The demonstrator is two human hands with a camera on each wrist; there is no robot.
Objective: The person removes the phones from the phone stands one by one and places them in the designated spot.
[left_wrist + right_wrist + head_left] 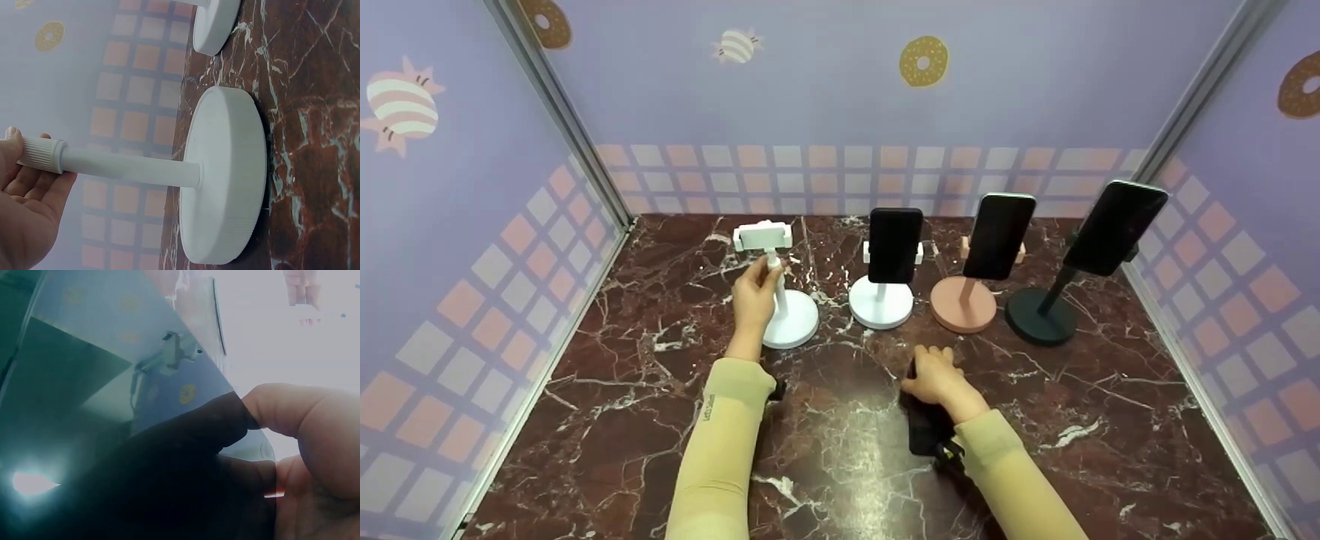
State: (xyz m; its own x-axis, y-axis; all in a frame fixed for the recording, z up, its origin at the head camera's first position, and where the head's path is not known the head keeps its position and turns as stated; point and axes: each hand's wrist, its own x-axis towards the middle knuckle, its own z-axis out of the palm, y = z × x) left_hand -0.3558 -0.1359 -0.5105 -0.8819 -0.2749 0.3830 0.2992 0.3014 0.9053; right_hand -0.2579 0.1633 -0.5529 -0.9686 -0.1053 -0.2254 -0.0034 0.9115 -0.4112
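My left hand [754, 294] grips the upper pole of a white phone stand [793, 322] whose holder carries no phone. In the left wrist view the thumb and fingers wrap the stand's ribbed collar [44, 154], and its round base rests on the table. Nearer the front, my right hand [937, 375] holds a dark smartphone [924, 433] by its edges, partly hidden under the hand and wrist. The right wrist view shows the phone's glossy face [84, 382] close up, reflecting light, with the thumb at its edge.
To the right stand another white stand [880, 307], a pink stand [963, 306] and a dark green stand [1041, 318], each bearing a phone. Patterned walls enclose the marbled table [660, 420] at the back and both sides.
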